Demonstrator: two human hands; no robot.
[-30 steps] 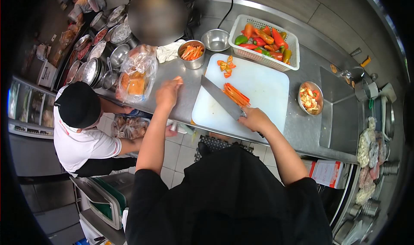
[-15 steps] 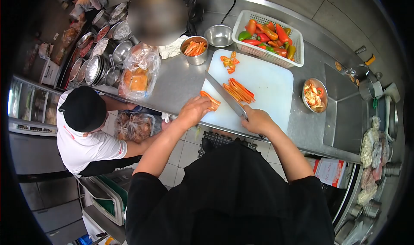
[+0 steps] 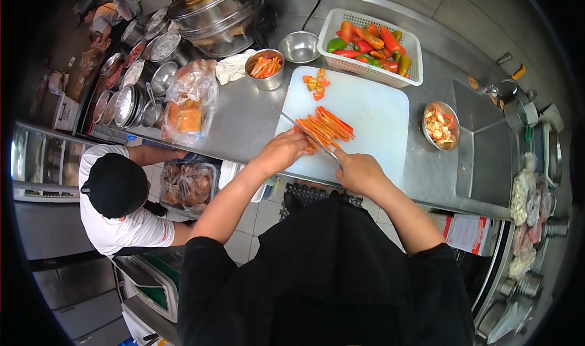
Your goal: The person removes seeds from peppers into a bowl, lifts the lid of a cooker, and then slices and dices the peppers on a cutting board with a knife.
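Observation:
My right hand (image 3: 361,173) grips the handle of a large kitchen knife (image 3: 294,121). The blade slants across the near left part of a white cutting board (image 3: 384,117). My left hand (image 3: 284,152), fingers curled, presses a piece of orange-red pepper against the board, close beside the blade; most of that piece is hidden. Just beyond the blade lies a heap of thin pepper strips (image 3: 332,124). Toward the back of the board is a small group of pepper offcuts (image 3: 316,85).
Behind the board stand a white basket (image 3: 372,70) of whole peppers, an empty steel bowl (image 3: 300,46) and a pot (image 3: 272,81) of strips. A bowl of scraps (image 3: 441,126) sits beside the sink (image 3: 484,157). A co-worker (image 3: 119,193) crouches at left.
The knife has shifted left, its blade now against my left fingers' side of the strips. The view moved slightly, and the co-worker's head and arm have shifted lower.

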